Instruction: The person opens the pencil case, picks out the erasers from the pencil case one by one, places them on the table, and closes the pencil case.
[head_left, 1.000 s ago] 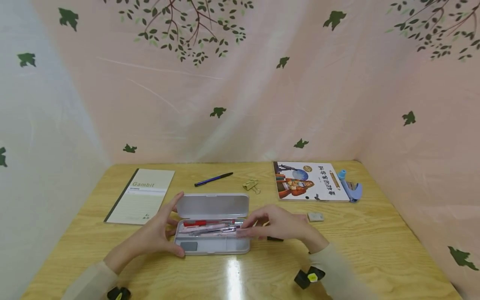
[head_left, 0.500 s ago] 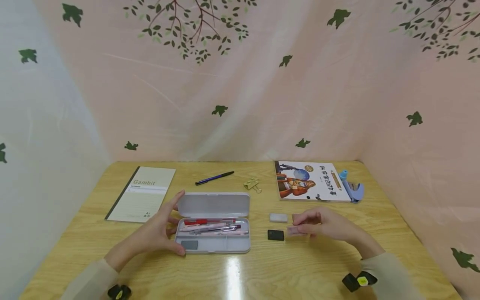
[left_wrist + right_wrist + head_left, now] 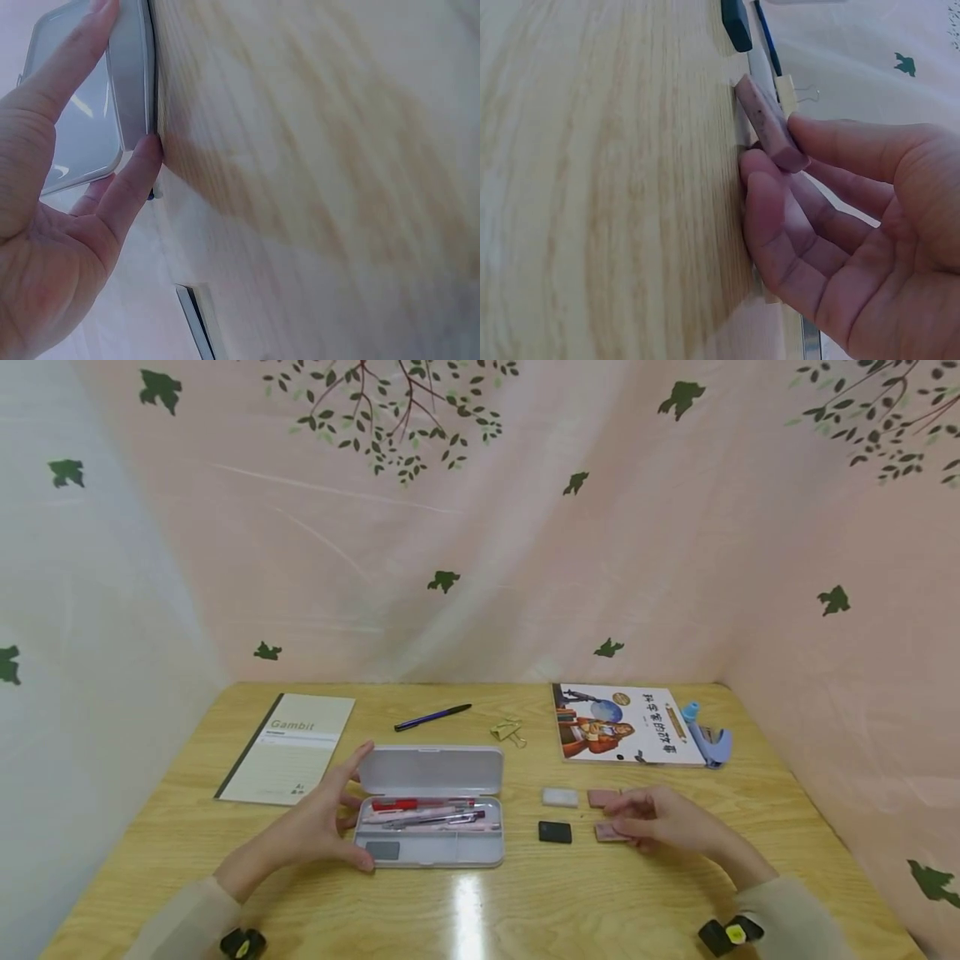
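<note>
An open grey-white pencil case [image 3: 480, 850] stands mid-table with its lid raised. Inside lie pens, one with a red part [image 3: 393, 805], and a grey eraser [image 3: 382, 851]. My left hand [image 3: 318, 822] holds the case's left end, thumb at the front corner and fingers along the back; the left wrist view shows that grip on the case [image 3: 131, 75]. Between thumb and fingers, my right hand [image 3: 663, 822] pinches a pink eraser [image 3: 769, 127], low over the table. Close by are another pink eraser [image 3: 602, 797], a white eraser [image 3: 560, 797] and a black eraser [image 3: 555, 832].
Toward the back left lies a Gambit notebook [image 3: 292, 747]. A blue-black pen [image 3: 432, 717] and a gold binder clip [image 3: 507, 730] are behind the case. An illustrated book [image 3: 618, 722] is at the back right, beside a light-blue tool [image 3: 711, 745].
From the case's right end, my right hand has moved right across the table with the pink eraser, and down beside the other erasers. My left hand has kept its hold on the case.
</note>
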{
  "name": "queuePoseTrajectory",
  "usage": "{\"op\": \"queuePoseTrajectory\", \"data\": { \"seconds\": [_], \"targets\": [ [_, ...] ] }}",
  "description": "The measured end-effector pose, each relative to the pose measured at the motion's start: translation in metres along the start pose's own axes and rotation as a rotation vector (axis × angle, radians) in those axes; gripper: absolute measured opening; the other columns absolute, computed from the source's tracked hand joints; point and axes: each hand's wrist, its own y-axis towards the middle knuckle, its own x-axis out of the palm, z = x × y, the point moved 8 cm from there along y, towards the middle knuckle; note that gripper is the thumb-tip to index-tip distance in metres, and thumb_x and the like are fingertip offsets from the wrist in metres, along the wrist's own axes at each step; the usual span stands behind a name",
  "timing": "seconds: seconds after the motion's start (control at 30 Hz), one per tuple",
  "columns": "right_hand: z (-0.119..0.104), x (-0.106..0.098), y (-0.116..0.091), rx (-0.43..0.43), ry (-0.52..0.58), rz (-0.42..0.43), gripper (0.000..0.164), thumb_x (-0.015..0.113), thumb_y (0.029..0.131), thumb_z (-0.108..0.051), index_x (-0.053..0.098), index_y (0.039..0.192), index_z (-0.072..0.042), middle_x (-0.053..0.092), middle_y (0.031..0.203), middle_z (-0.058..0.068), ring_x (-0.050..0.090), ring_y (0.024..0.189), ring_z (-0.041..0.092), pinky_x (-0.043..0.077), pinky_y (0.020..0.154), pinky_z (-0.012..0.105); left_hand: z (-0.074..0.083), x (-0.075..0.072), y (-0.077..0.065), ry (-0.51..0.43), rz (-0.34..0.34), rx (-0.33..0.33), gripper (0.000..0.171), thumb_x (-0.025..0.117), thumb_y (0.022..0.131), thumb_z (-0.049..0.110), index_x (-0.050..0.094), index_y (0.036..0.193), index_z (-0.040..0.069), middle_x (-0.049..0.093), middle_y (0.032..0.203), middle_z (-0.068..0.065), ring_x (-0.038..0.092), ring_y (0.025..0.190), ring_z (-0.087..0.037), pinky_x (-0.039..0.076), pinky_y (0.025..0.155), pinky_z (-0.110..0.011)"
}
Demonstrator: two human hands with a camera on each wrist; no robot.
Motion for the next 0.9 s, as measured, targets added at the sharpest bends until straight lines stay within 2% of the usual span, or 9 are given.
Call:
{"op": "queuePoseTrajectory", "data": {
  "seconds": [0.23, 0.47, 0.57, 0.7, 0.8, 0.9],
  "targets": [
    [0.000, -0.003, -0.002, 0.004, -0.062, 0.040, 0.039, 0.067, 0.100, -0.018, 0.063, 0.133, 0.001, 0.067, 0.099, 0.011, 0.065, 0.074, 0.021, 0.059, 0.061, 0.032, 0.001, -0.001, 0.000, 0.011, 0.005, 0.000, 0.141, 0.099, 0.063, 0.033, -0.002, 0.162, 0.040, 0.036, 0.140, -0.017, 0.061, 0.109, -0.030, 0.058, 0.089, -0.035],
    [-0.017, -0.014, -0.007, -0.042, -0.126, 0.113, 0.036, 0.066, 0.100, -0.016, 0.063, 0.130, 0.004, 0.066, 0.103, 0.010, 0.064, 0.072, 0.021, 0.057, 0.059, 0.031, -0.001, -0.001, -0.001, 0.005, 0.004, -0.006, 0.142, 0.099, 0.062, 0.033, -0.002, 0.162, 0.039, 0.036, 0.140, -0.017, 0.061, 0.110, -0.031, 0.058, 0.089, -0.035],
    [-0.028, -0.020, -0.009, -0.070, -0.123, 0.140, 0.036, 0.065, 0.100, -0.015, 0.062, 0.129, 0.006, 0.067, 0.105, 0.014, 0.063, 0.070, 0.022, 0.056, 0.057, 0.031, -0.001, -0.001, -0.001, 0.000, 0.004, -0.001, 0.141, 0.099, 0.063, 0.033, -0.002, 0.162, 0.039, 0.036, 0.140, -0.017, 0.061, 0.110, -0.031, 0.058, 0.089, -0.035],
    [-0.047, -0.021, -0.009, -0.134, -0.155, 0.155, 0.035, 0.063, 0.102, -0.015, 0.063, 0.131, 0.004, 0.068, 0.108, 0.013, 0.065, 0.080, 0.021, 0.057, 0.063, 0.029, -0.001, 0.000, -0.001, -0.005, 0.003, 0.000, 0.141, 0.099, 0.063, 0.033, -0.002, 0.161, 0.042, 0.036, 0.140, -0.017, 0.061, 0.109, -0.031, 0.058, 0.088, -0.034],
    [-0.067, -0.013, -0.004, -0.179, -0.191, 0.164, 0.033, 0.064, 0.102, -0.019, 0.066, 0.130, -0.003, 0.068, 0.107, 0.006, 0.065, 0.086, 0.020, 0.055, 0.067, 0.027, -0.001, 0.000, 0.000, -0.004, 0.000, -0.003, 0.141, 0.099, 0.063, 0.033, -0.002, 0.161, 0.042, 0.036, 0.140, -0.017, 0.061, 0.109, -0.031, 0.059, 0.087, -0.034],
    [-0.087, 0.003, 0.007, -0.223, -0.193, 0.148, 0.029, 0.065, 0.101, -0.021, 0.069, 0.126, -0.008, 0.069, 0.103, 0.001, 0.065, 0.084, 0.020, 0.054, 0.068, 0.026, -0.001, 0.000, 0.000, 0.000, 0.000, -0.007, 0.142, 0.099, 0.063, 0.033, -0.002, 0.162, 0.040, 0.036, 0.140, -0.017, 0.061, 0.109, -0.030, 0.058, 0.087, -0.032]
  ]
}}
